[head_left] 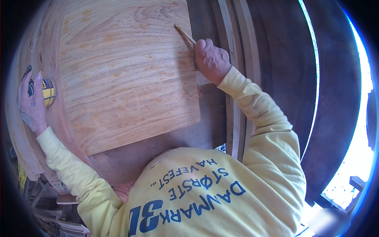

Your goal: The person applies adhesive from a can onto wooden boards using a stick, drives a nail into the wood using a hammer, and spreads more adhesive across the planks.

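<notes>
A light wooden panel point(130, 75) with wavy grain fills the upper middle of the view. My right hand point(213, 61) is closed around the pale handle of a thin brush point(184, 33), just past the panel's right edge; the brush's tip lies over the panel's upper right part. At the far left, my left hand point(32, 100) is wrapped round a small yellow and dark can point(49, 92), beside the panel's left edge. A dark object shows at its fingertips, too small to name.
Long wooden battens point(241, 75) run beside the panel on the right, with dark boards point(284, 79) beyond them. More wood planks point(23, 146) lie along the left edge. Stacked pieces and a stand show at the lower left. Bright light enters at the far right.
</notes>
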`<action>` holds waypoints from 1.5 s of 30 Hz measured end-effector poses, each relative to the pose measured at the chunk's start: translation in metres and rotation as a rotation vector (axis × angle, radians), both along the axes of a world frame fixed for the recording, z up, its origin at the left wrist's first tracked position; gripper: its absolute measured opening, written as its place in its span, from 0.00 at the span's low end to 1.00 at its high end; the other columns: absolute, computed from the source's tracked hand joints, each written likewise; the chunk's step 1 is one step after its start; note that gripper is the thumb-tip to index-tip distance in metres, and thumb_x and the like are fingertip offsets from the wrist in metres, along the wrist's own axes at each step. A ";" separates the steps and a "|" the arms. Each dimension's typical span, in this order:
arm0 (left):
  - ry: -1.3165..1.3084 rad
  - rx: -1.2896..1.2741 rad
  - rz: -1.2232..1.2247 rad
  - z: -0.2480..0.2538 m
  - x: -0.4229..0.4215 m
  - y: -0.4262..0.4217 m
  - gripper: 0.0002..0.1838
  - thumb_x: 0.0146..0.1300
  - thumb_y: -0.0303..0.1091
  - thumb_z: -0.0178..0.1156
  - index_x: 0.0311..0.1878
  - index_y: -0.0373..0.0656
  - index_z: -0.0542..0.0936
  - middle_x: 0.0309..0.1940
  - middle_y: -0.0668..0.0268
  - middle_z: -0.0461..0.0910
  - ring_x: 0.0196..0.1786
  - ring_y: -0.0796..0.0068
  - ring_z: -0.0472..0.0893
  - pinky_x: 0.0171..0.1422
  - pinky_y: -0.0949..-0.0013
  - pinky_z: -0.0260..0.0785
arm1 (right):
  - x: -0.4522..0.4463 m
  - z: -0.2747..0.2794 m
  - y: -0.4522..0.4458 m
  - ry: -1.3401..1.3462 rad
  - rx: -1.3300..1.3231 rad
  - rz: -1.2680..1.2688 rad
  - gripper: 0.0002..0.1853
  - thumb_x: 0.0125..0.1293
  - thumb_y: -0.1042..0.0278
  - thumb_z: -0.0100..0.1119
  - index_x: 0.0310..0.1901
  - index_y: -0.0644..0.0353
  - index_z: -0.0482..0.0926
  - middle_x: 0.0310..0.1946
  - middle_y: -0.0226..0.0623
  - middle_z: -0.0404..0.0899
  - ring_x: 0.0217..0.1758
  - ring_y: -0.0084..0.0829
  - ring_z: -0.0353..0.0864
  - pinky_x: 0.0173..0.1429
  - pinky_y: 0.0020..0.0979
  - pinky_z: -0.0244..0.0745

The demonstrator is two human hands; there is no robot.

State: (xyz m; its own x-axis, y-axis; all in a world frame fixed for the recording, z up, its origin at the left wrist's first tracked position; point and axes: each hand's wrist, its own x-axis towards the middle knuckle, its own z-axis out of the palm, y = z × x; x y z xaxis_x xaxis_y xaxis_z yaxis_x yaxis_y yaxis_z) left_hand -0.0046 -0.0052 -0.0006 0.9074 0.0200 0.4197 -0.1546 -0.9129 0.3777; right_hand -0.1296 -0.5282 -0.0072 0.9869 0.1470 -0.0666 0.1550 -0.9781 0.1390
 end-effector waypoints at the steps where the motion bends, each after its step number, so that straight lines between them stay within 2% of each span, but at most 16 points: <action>1: 0.004 -0.006 0.005 0.000 0.000 0.000 0.22 0.71 0.46 0.68 0.62 0.43 0.85 0.62 0.59 0.82 0.61 0.64 0.84 0.62 0.62 0.79 | 0.000 0.004 0.001 0.025 -0.057 0.035 0.11 0.65 0.70 0.63 0.41 0.61 0.70 0.36 0.49 0.78 0.32 0.41 0.88 0.31 0.39 0.82; 4: 0.001 0.019 -0.015 -0.004 0.002 0.006 0.22 0.72 0.46 0.68 0.62 0.42 0.84 0.62 0.59 0.82 0.62 0.63 0.83 0.63 0.62 0.79 | 0.009 0.013 0.001 -0.027 -0.118 0.142 0.14 0.61 0.72 0.67 0.42 0.62 0.70 0.36 0.46 0.77 0.31 0.36 0.88 0.29 0.34 0.82; 7: 0.001 0.007 -0.023 -0.001 -0.001 0.000 0.22 0.72 0.46 0.67 0.62 0.42 0.84 0.62 0.58 0.82 0.62 0.62 0.83 0.63 0.62 0.79 | 0.008 0.017 0.006 0.082 -0.203 0.148 0.14 0.59 0.79 0.65 0.42 0.62 0.69 0.36 0.46 0.77 0.31 0.40 0.88 0.31 0.37 0.83; 10: -0.035 0.086 -0.039 0.001 0.001 0.003 0.22 0.72 0.46 0.67 0.62 0.41 0.84 0.62 0.57 0.82 0.62 0.62 0.83 0.62 0.62 0.80 | 0.007 0.022 0.008 0.097 -0.228 0.152 0.15 0.58 0.81 0.66 0.42 0.64 0.69 0.35 0.45 0.76 0.31 0.41 0.88 0.31 0.36 0.84; 13: 0.000 0.032 -0.036 -0.001 -0.001 0.002 0.23 0.72 0.46 0.67 0.62 0.41 0.84 0.63 0.57 0.82 0.63 0.62 0.83 0.61 0.62 0.80 | 0.014 0.024 0.010 0.097 -0.247 0.140 0.21 0.53 0.79 0.72 0.46 0.68 0.71 0.37 0.48 0.77 0.37 0.41 0.90 0.32 0.33 0.84; 16: 0.000 0.013 -0.046 0.001 0.001 -0.001 0.23 0.72 0.47 0.67 0.62 0.41 0.84 0.63 0.57 0.81 0.63 0.62 0.83 0.60 0.62 0.81 | 0.003 0.026 0.012 0.177 -0.266 0.144 0.22 0.53 0.78 0.73 0.47 0.68 0.71 0.38 0.47 0.77 0.36 0.40 0.90 0.32 0.34 0.84; 19: 0.005 -0.036 -0.050 -0.001 0.002 0.003 0.23 0.72 0.47 0.67 0.62 0.41 0.84 0.63 0.56 0.81 0.63 0.61 0.83 0.60 0.62 0.81 | 0.011 0.027 0.009 0.119 -0.218 0.144 0.23 0.53 0.78 0.73 0.47 0.69 0.71 0.39 0.48 0.77 0.36 0.41 0.90 0.32 0.35 0.85; 22: 0.008 -0.075 -0.071 -0.007 0.003 0.003 0.23 0.72 0.47 0.67 0.63 0.42 0.84 0.63 0.57 0.81 0.63 0.62 0.83 0.60 0.61 0.81 | 0.013 0.024 0.016 0.014 -0.288 0.193 0.16 0.56 0.80 0.67 0.43 0.65 0.71 0.35 0.45 0.76 0.30 0.40 0.89 0.28 0.36 0.83; 25: 0.009 -0.009 -0.063 0.000 0.003 0.004 0.24 0.72 0.47 0.67 0.63 0.43 0.84 0.63 0.57 0.81 0.63 0.61 0.83 0.60 0.61 0.81 | 0.003 0.031 0.019 0.139 -0.292 0.147 0.16 0.56 0.80 0.67 0.44 0.65 0.72 0.36 0.46 0.77 0.31 0.41 0.89 0.29 0.35 0.84; 29: 0.017 -0.069 -0.072 -0.007 0.003 0.007 0.23 0.72 0.48 0.67 0.63 0.43 0.84 0.62 0.57 0.82 0.63 0.60 0.82 0.60 0.61 0.81 | 0.014 0.026 0.015 0.057 -0.200 0.157 0.17 0.56 0.81 0.67 0.45 0.66 0.72 0.38 0.48 0.78 0.33 0.44 0.90 0.32 0.36 0.85; 35: -0.018 0.089 -0.052 -0.003 0.005 0.008 0.23 0.72 0.48 0.67 0.63 0.45 0.84 0.62 0.57 0.82 0.64 0.60 0.82 0.60 0.62 0.81 | 0.014 0.031 0.017 0.151 -0.251 0.123 0.18 0.56 0.80 0.68 0.46 0.66 0.72 0.39 0.49 0.78 0.34 0.45 0.90 0.33 0.38 0.85; 38: 0.004 0.003 -0.072 -0.010 0.007 0.013 0.23 0.72 0.48 0.66 0.63 0.44 0.84 0.63 0.58 0.82 0.63 0.61 0.83 0.60 0.63 0.80 | 0.018 0.024 0.012 0.105 -0.228 0.157 0.21 0.55 0.79 0.70 0.49 0.66 0.72 0.40 0.50 0.78 0.33 0.45 0.89 0.33 0.39 0.85; 40: -0.050 0.144 -0.070 -0.008 0.008 0.015 0.24 0.72 0.49 0.66 0.63 0.45 0.84 0.63 0.59 0.82 0.61 0.62 0.84 0.60 0.63 0.81 | 0.011 0.026 0.011 0.146 -0.257 0.145 0.19 0.57 0.79 0.69 0.48 0.65 0.72 0.38 0.48 0.78 0.33 0.43 0.89 0.32 0.41 0.84; 41: -0.076 0.214 -0.070 -0.007 0.009 0.016 0.24 0.72 0.49 0.66 0.64 0.45 0.84 0.63 0.60 0.82 0.61 0.62 0.84 0.60 0.63 0.81 | 0.010 0.028 0.008 0.131 -0.194 0.084 0.17 0.58 0.79 0.67 0.48 0.64 0.72 0.37 0.48 0.78 0.34 0.44 0.88 0.33 0.42 0.83; 43: -0.004 0.043 -0.066 -0.007 0.008 0.015 0.24 0.73 0.49 0.66 0.64 0.45 0.83 0.63 0.60 0.82 0.60 0.65 0.85 0.61 0.64 0.80 | 0.003 0.034 -0.006 0.115 -0.082 -0.041 0.13 0.62 0.79 0.64 0.47 0.62 0.72 0.36 0.47 0.78 0.35 0.46 0.88 0.34 0.44 0.81; 45: 0.085 -0.097 -0.037 -0.013 0.007 0.015 0.24 0.73 0.49 0.66 0.65 0.45 0.83 0.63 0.60 0.82 0.59 0.67 0.85 0.61 0.64 0.80 | -0.011 0.034 -0.029 -0.023 0.191 0.080 0.10 0.67 0.78 0.60 0.47 0.60 0.72 0.35 0.47 0.78 0.37 0.50 0.86 0.38 0.47 0.79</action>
